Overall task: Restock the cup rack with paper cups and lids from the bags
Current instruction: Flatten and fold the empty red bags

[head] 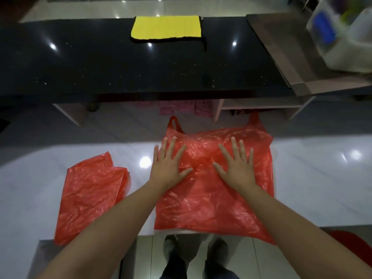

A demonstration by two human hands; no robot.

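Observation:
A large red plastic bag (211, 202) lies flat on the white counter (314, 178), its handles pointing away from me. My left hand (168, 166) rests palm down on the bag's left upper part, fingers spread. My right hand (237, 164) presses flat on the bag's middle right, fingers spread too. Neither hand grips anything. A second red bag (90, 196), folded narrower, lies to the left on the same counter. No cups, lids or cup rack can be seen.
Beyond the white counter runs a black glossy counter (100, 63) with a yellow cloth (167, 27) at its far edge. At the upper right stand a cardboard box (285, 57) and blurred white containers (342, 35). My shoes (171, 246) show below.

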